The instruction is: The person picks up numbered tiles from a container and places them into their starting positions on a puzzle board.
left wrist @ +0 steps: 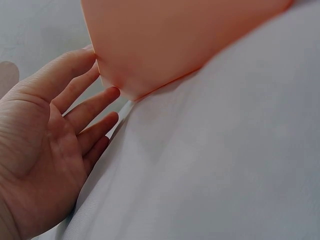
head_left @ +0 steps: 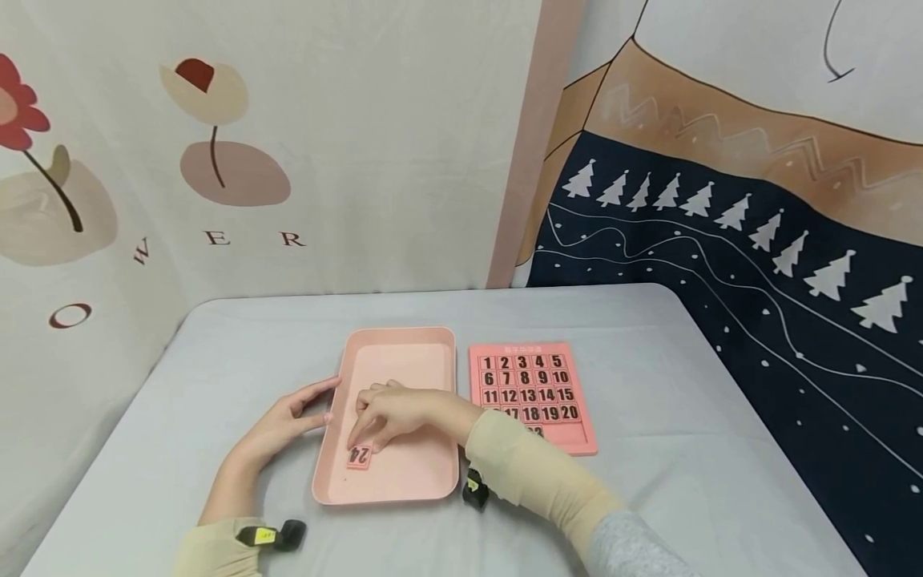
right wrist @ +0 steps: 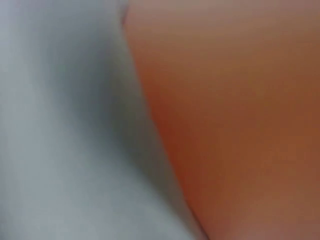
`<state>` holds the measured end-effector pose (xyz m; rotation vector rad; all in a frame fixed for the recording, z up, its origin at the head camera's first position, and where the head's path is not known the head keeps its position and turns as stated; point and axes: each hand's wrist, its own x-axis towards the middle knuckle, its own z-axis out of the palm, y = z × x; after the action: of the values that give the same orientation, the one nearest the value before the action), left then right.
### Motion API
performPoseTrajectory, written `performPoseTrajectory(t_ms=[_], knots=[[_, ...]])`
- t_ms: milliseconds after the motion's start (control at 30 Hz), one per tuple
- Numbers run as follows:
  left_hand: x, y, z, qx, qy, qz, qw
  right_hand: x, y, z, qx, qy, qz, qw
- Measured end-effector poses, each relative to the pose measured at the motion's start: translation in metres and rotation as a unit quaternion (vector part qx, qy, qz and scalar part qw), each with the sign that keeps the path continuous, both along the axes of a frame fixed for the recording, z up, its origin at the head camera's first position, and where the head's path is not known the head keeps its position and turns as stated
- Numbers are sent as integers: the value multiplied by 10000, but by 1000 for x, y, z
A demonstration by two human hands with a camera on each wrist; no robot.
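Observation:
A pink tray [head_left: 421, 473] lies on the table, with a pink number tile [head_left: 359, 457] marked 24 inside, upside down to the head view. My right hand [head_left: 395, 413] reaches over the tray and pinches the tile at its far edge between thumb and forefinger. At the tray's left side, my left hand [head_left: 288, 422] touches the rim with extended fingers. In the left wrist view the left hand [left wrist: 55, 135] shows its palm beside the tray's wall [left wrist: 150, 45]. Only a blurred tray wall [right wrist: 240, 125] shows in the right wrist view; the right hand is out of sight there.
Right of the tray lies a pink number board [head_left: 532, 385] with rows of black-numbered tiles. My right forearm hides its lower left part. A pale cloth [head_left: 685, 481] covers the table; printed curtains [head_left: 389, 160] hang behind it.

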<state>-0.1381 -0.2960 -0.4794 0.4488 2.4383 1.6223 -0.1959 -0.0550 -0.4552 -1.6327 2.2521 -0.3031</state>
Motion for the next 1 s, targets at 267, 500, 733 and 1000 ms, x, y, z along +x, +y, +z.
performPoseTrajectory(t_ms=[267, 500, 733, 1000], knots=[[-2, 0, -1, 57, 28, -39, 10000, 2, 14, 6, -193, 61, -136, 9997], [-1, -1, -1, 87, 5, -12, 10000, 7, 31, 18, -752, 345, -403, 9958], [0, -1, -3, 103, -138, 34, 9998, 20, 51, 30, -1340, 599, -810, 9858], [-1, -1, -3, 168, -167, 48, 9997, 35, 85, 39, -2032, 640, -1463, 9660]])
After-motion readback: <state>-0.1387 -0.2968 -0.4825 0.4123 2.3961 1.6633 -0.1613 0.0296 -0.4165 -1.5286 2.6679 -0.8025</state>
